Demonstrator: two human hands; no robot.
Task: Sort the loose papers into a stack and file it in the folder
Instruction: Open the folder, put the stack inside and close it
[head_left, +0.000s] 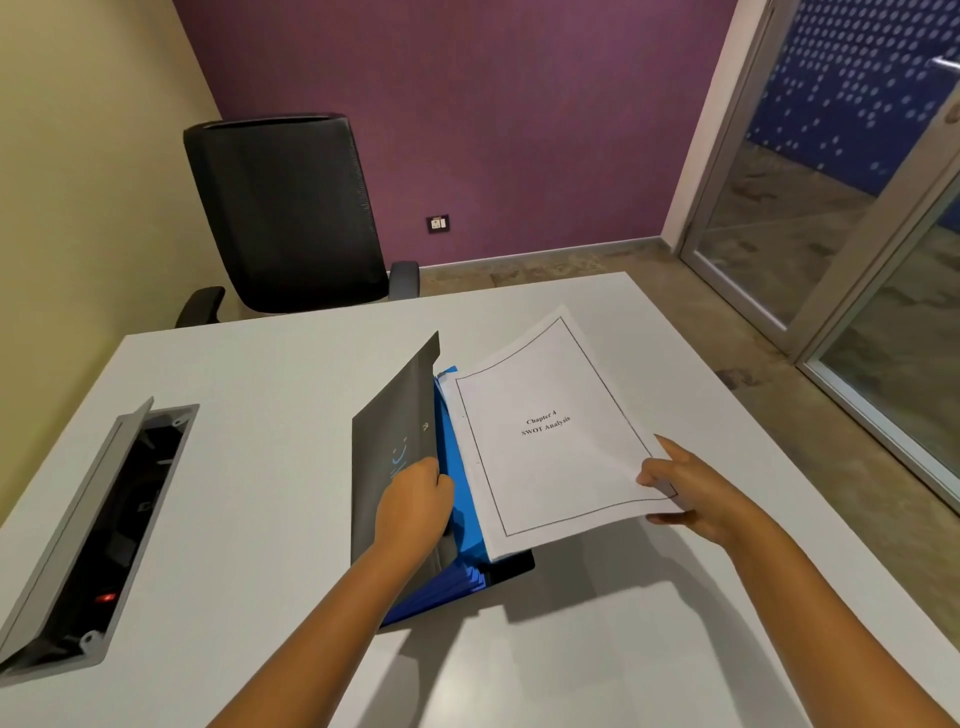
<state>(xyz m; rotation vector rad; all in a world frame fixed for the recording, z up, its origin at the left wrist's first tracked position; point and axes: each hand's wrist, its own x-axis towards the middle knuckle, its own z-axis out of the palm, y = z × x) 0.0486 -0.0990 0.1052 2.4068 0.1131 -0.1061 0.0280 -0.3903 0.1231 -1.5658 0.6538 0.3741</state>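
Note:
A dark grey folder with blue inner pockets stands open on the white table. My left hand grips the edge of its raised front cover and holds it open. My right hand pinches the lower right corner of a white paper stack, thumb on top. The top sheet reads "Chapter 4 SWOT Analysis" inside a black border. The stack's left edge lies over the blue pockets inside the folder, tilted up to the right. How deep the stack sits in a pocket is hidden.
An open cable box with a raised grey lid is sunk into the table at the left. A black office chair stands behind the far table edge. A glass door is at the right.

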